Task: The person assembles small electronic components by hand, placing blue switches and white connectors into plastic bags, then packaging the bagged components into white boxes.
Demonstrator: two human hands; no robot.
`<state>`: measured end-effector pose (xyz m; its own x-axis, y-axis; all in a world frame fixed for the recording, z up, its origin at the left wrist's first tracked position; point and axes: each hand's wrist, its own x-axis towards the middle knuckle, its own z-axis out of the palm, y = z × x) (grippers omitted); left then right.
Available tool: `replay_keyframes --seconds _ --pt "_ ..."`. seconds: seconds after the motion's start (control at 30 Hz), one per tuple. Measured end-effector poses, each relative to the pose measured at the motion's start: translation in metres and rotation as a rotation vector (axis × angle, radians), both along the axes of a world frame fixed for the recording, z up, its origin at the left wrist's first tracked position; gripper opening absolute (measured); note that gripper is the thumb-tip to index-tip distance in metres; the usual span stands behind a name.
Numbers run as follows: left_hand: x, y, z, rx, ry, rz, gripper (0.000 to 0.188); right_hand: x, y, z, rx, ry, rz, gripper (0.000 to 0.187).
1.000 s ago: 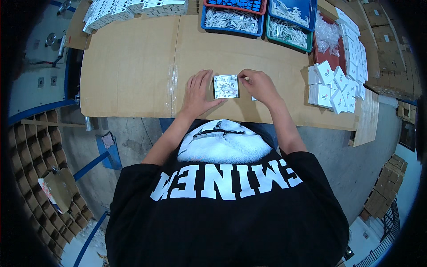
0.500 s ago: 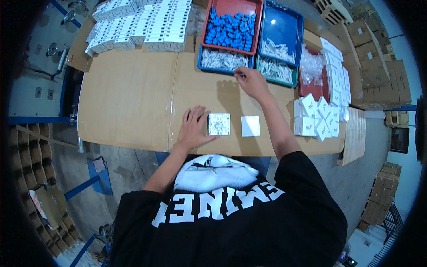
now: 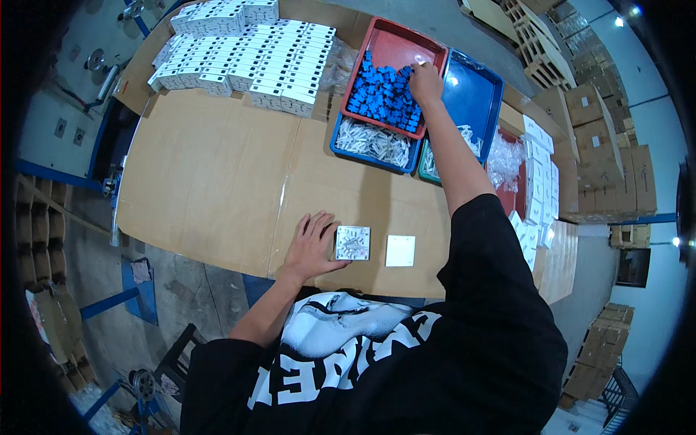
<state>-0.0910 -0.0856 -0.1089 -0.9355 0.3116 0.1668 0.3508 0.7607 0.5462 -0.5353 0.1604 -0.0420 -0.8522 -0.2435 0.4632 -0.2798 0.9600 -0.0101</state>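
Note:
My left hand [image 3: 313, 248] lies on the cardboard tabletop with fingers stretched out. Its index finger and thumb are at the left side of a square white part [image 3: 353, 243] whose detailed, open face is turned up. To the right of that part lies a flat white square plate [image 3: 400, 251]. My right hand [image 3: 426, 83] is over the right side of a red tray [image 3: 391, 35], by a heap of small blue plastic pieces [image 3: 380, 94]. Its fingers are drawn together, and what they hold, if anything, is too small to make out.
Below the red tray, a blue tray [image 3: 335, 143] holds white plastic pieces. Another blue tray [image 3: 471, 83] stands to the right, partly behind my forearm. White boxes [image 3: 246, 61] are stacked at far left, more [image 3: 536, 181] at right, beside bubble wrap [image 3: 504, 159].
My right hand has moved away from the front edge of the white-piece tray, up to the red tray. My left hand stays beside the square part. The whole view has shifted and tilted.

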Motion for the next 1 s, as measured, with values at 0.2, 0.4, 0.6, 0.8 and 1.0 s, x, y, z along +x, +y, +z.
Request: replay_keyframes --seconds 0.2,0.4,0.6,0.8,1.0 --pt "0.000 -0.001 0.003 -0.019 -0.031 -0.002 0.089 -0.008 -0.004 -0.001 -0.119 -0.037 -0.027 0.017" --pt "0.000 0.002 0.001 -0.057 -0.011 0.005 0.091 0.025 -0.008 0.014 -0.250 0.329 0.368 0.018" --pt "0.004 0.000 -0.002 -0.008 0.005 0.014 0.090 0.126 -0.027 0.045 -0.283 0.464 0.549 0.023" --pt "0.005 0.001 -0.001 -0.026 0.027 0.001 0.089 0.202 -0.020 0.058 -0.366 0.450 0.604 0.026" --pt "0.007 0.003 -0.008 -0.044 0.040 0.002 0.090 0.259 -0.022 0.057 -0.441 0.442 0.603 0.027"
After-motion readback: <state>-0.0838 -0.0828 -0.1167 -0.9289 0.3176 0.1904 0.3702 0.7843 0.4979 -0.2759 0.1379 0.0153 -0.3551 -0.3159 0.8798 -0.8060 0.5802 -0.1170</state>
